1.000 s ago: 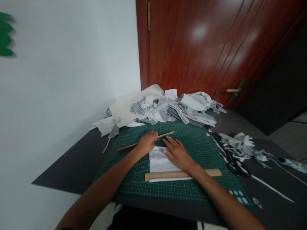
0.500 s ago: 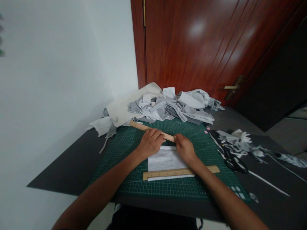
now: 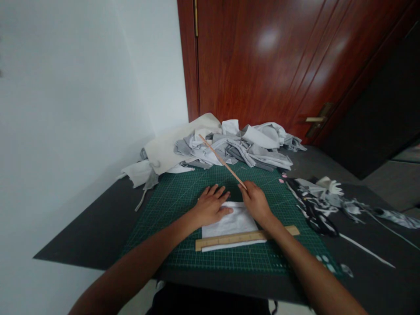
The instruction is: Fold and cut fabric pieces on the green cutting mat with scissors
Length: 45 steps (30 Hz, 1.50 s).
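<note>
My left hand (image 3: 212,206) lies with its fingers spread, partly on the upper left of a white piece of cloth (image 3: 229,222) and partly on the green cutting mat (image 3: 170,197). In my right hand (image 3: 256,202) is one end of a wooden ruler (image 3: 220,158), raised on edge and slanting away to the upper left. A second wooden ruler (image 3: 229,239) lies across the near part of the cloth, which shows as a strip along its front edge. My right forearm passes over that ruler's right part.
A heap of grey and white fabric (image 3: 229,146) covers the far side of the table. Black-handled scissors (image 3: 323,225) lie at the right among scraps and cords (image 3: 323,197). A white wall (image 3: 98,109) rises at the left, a wooden door (image 3: 256,65) behind.
My left hand has let go of the wooden ruler and come down flat on the cloth. The ruler, now only in my right hand, has swung up and turned on edge.
</note>
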Each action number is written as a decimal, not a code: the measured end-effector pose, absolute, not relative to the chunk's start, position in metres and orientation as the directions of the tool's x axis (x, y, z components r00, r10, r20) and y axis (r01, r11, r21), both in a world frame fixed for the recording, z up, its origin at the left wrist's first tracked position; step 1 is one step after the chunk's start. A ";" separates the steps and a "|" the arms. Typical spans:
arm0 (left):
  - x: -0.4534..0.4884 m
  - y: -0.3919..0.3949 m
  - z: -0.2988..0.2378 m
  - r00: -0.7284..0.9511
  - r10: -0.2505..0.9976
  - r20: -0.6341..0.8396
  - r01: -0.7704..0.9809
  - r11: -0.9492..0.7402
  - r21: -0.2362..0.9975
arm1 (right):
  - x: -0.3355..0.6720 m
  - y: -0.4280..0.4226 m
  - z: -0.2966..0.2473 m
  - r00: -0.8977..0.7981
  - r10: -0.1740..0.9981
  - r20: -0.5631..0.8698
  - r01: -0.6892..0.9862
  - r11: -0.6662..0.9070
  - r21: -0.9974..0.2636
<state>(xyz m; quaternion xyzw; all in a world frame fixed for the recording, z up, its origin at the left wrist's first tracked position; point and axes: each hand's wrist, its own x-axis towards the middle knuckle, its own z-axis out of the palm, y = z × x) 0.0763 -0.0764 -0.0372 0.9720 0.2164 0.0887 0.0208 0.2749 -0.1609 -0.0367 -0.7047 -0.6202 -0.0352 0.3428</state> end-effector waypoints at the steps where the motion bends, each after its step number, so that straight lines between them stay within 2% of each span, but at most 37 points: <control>1: 0.076 -0.076 -0.038 0.894 0.416 0.170 0.407 -0.910 0.085 | 0.271 -0.160 -0.038 0.196 0.848 0.492 0.883 0.066 -0.465; 4: 0.075 -0.071 -0.036 0.858 0.452 0.243 0.447 -0.891 0.082 | 0.261 -0.160 -0.042 0.045 0.840 0.540 0.846 0.255 -0.468; 7: 0.071 -0.062 -0.029 0.825 0.513 0.240 0.511 -0.856 0.075 | 0.258 -0.162 -0.041 -0.190 0.859 0.475 0.847 0.388 -0.363; 10: 0.066 -0.052 -0.025 0.844 0.521 0.132 0.515 -0.854 0.075 | 0.258 -0.167 -0.039 -0.338 0.884 0.323 0.843 0.437 -0.314; 14: 0.064 -0.043 -0.027 0.825 0.551 0.130 0.549 -0.834 0.048 | 0.257 -0.169 -0.039 -0.351 0.910 0.222 0.854 0.408 -0.324; 18: 0.064 -0.039 -0.033 0.830 0.554 0.065 0.551 -0.833 0.053 | 0.262 -0.167 -0.035 -0.205 0.966 0.160 0.921 0.245 -0.302; 21: 0.063 -0.039 -0.035 0.851 0.523 0.051 0.521 -0.852 0.048 | 0.277 -0.169 -0.025 0.051 0.998 0.033 0.969 -0.042 -0.244; 23: 0.063 -0.039 -0.032 0.854 0.517 0.052 0.516 -0.856 0.040 | 0.293 -0.175 -0.017 0.255 0.967 -0.030 0.949 -0.256 -0.184; 26: 0.064 -0.041 -0.025 0.866 0.492 0.092 0.492 -0.870 0.030 | 0.322 -0.186 -0.006 0.521 0.853 -0.032 0.848 -0.522 -0.095; 29: 0.066 -0.046 -0.017 0.870 0.445 0.215 0.454 -0.891 0.007 | 0.341 -0.190 0.002 0.629 0.773 0.079 0.777 -0.626 -0.067; 32: 0.069 -0.057 -0.013 0.883 0.360 0.302 0.384 -0.923 -0.021 | 0.337 -0.182 0.002 0.576 0.781 0.240 0.817 -0.559 -0.141; 33: 0.071 -0.061 -0.013 0.901 0.319 0.293 0.342 -0.939 -0.028 | 0.330 -0.178 -0.001 0.537 0.800 0.265 0.843 -0.506 -0.183; 35: 0.074 -0.071 -0.014 0.949 0.230 0.216 0.242 -0.970 -0.034 | 0.314 -0.170 -0.007 0.412 0.864 0.291 0.887 -0.306 -0.347; 37: 0.078 -0.080 -0.018 0.974 0.182 0.135 0.189 -0.981 -0.036 | 0.297 -0.166 -0.013 0.220 0.938 0.267 0.863 -0.059 -0.501; 39: 0.080 -0.088 -0.021 0.970 0.206 0.129 0.213 -0.976 -0.045 | 0.285 -0.166 -0.018 0.035 0.975 0.221 0.785 0.109 -0.609; 42: 0.078 -0.088 -0.025 0.948 0.249 0.199 0.257 -0.966 -0.012 | 0.277 -0.167 -0.020 -0.129 0.981 0.146 0.655 0.195 -0.730; 45: 0.070 -0.074 -0.026 0.965 0.214 0.150 0.201 -0.975 0.096 | 0.277 -0.168 -0.020 -0.251 0.962 0.107 0.579 0.238 -0.780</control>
